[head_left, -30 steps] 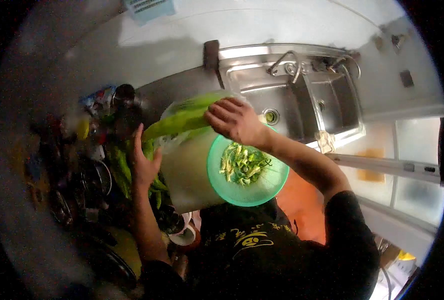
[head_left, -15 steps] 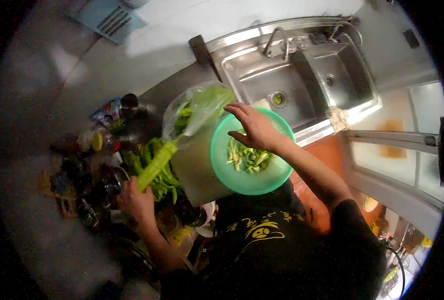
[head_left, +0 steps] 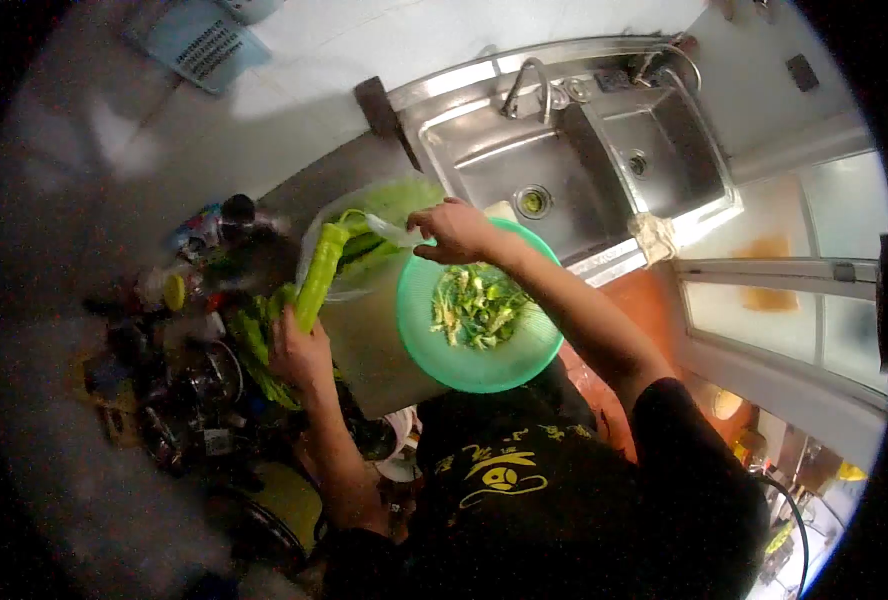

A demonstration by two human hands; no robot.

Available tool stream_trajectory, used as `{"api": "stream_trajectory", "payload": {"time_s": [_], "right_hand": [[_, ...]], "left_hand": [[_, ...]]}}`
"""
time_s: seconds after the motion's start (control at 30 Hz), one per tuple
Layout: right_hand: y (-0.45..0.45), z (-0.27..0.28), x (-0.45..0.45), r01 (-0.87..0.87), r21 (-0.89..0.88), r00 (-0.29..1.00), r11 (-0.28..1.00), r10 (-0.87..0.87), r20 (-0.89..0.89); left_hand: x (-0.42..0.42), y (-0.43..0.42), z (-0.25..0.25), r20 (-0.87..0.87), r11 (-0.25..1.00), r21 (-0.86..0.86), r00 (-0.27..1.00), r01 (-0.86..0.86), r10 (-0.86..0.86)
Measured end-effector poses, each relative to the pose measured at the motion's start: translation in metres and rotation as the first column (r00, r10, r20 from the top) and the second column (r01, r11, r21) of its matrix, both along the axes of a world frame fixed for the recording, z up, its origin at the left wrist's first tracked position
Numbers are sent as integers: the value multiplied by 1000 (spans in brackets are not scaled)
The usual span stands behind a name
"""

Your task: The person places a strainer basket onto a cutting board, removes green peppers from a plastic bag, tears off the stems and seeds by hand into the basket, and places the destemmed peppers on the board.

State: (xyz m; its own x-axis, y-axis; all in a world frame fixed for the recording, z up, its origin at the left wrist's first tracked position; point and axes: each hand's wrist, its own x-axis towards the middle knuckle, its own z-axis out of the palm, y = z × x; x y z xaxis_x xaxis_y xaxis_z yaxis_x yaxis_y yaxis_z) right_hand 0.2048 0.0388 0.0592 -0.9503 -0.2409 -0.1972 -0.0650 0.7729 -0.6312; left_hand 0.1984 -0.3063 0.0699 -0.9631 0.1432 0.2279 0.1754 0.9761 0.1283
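My left hand (head_left: 299, 352) grips a long light-green pepper (head_left: 320, 275) by its lower end; the stem end points up at the mouth of a clear plastic bag (head_left: 394, 205). Green vegetables show through the film. With fingers pinched, my right hand (head_left: 454, 232) holds the near edge of that bag. Below my right forearm sits a mint-green plastic strainer basket (head_left: 536, 345) with chopped green vegetable pieces (head_left: 479, 305) in it. More long green peppers (head_left: 257, 345) lie in a heap beside my left hand, partly hidden by it.
A double steel sink (head_left: 574, 190) with a faucet (head_left: 532, 85) lies beyond the basket, and a cloth (head_left: 654, 236) hangs over its front edge. Dark jars and bottles (head_left: 189, 400) crowd the left side. A blue plastic basket (head_left: 199, 45) is at the upper left.
My left hand has brought the pepper up to the bag's mouth. My right hand has gone from spread fingers above the strainer basket to a pinch on the bag. The view has shifted slightly.
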Motion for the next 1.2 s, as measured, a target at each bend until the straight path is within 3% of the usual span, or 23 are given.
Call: {"api": "stream_trajectory", "payload": {"time_s": [0.03,0.07,0.13,0.2,0.23,0.33,0.43,0.47,0.5,0.53,0.6,0.63,0.67,0.77,0.87,0.9,1.0,1.1,1.13,1.17,1.2], "right_hand": [[12,5,4,-56,4,992,998,55,111],[21,2,7,-110,-138,989,984,122,86],[33,-3,18,-74,-307,995,949,50,-85],[42,15,37,-21,-131,969,991,-12,-246],[49,26,45,125,-208,949,970,-178,-259],[72,77,75,201,-354,792,914,-364,-491],[85,96,121,115,-405,993,907,-97,67],[84,85,137,-24,-337,997,941,46,60],[80,74,158,91,-355,983,931,-26,182],[76,67,173,85,-321,974,943,-11,227],[64,53,198,102,-354,989,930,-57,135],[48,36,213,139,-530,990,837,-99,104],[32,31,214,117,-475,993,872,-99,61],[-2,25,227,68,-369,996,927,-83,-25],[-26,31,238,135,-251,990,958,-144,-15],[-24,32,241,122,-229,990,966,-136,-45],[-30,34,251,177,-157,977,972,-193,-95],[-51,15,241,214,-212,945,954,-257,-201],[-51,24,238,166,-284,950,944,-230,-210],[-50,28,235,101,-197,981,975,-131,-142],[-39,48,235,59,-219,996,974,-72,-55]], "left_hand": [[6,5,-10,-78,1000,2,997,10,-10],[10,12,-10,-45,1000,7,999,-1,2],[7,26,-4,11,1000,13,1000,-4,4],[-1,31,-11,-35,969,189,987,159,-155],[-1,35,-15,-62,931,275,971,240,-232],[13,68,38,30,792,303,825,530,-564],[28,92,61,125,706,357,718,611,-684],[32,101,58,133,661,387,670,643,-730],[34,106,49,161,633,376,625,677,-764],[34,106,35,183,588,376,565,716,-804],[56,123,38,412,657,475,511,585,-754],[73,138,49,490,662,438,456,609,-743],[86,153,58,555,671,376,425,639,-715],[107,186,92,715,512,232,212,827,-666],[102,170,87,837,583,226,150,780,-525],[107,177,93,887,635,143,186,759,-422],[117,169,73,815,663,91,327,743,-478],[117,155,58,726,680,262,324,685,-606],[112,147,56,649,613,256,337,747,-682],[107,136,47,630,608,401,276,685,-726],[110,143,61,670,612,266,314,745,-673]]}}
